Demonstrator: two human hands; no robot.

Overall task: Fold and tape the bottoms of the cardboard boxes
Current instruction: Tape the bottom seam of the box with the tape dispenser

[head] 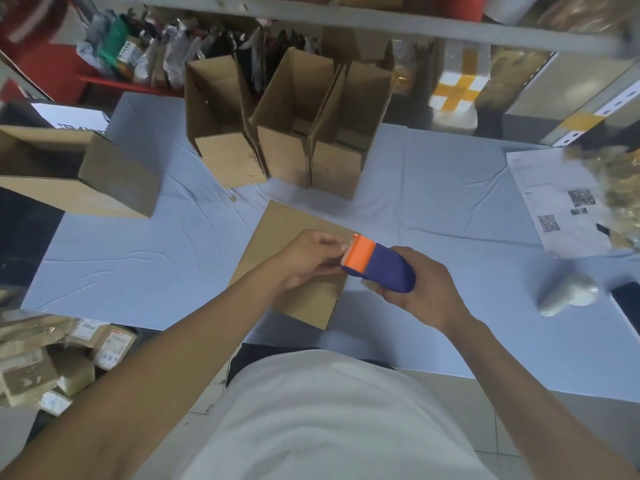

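Note:
A cardboard box (277,233) sits on the pale blue table (433,209) right in front of me, its folded bottom facing up. My right hand (420,289) grips a tape dispenser (379,266) with a purple body and an orange cutter head, held just above the box's right edge. My left hand (308,258) pinches at the toothed end of the dispenser, where the tape comes out. The tape itself is too thin to make out.
Three open upright boxes (294,126) stand at the back of the table. A larger box (86,171) lies at the left. Printed sheets with QR codes (561,206) and a white handheld scanner (568,296) lie at the right. Parcels (52,355) are piled low left.

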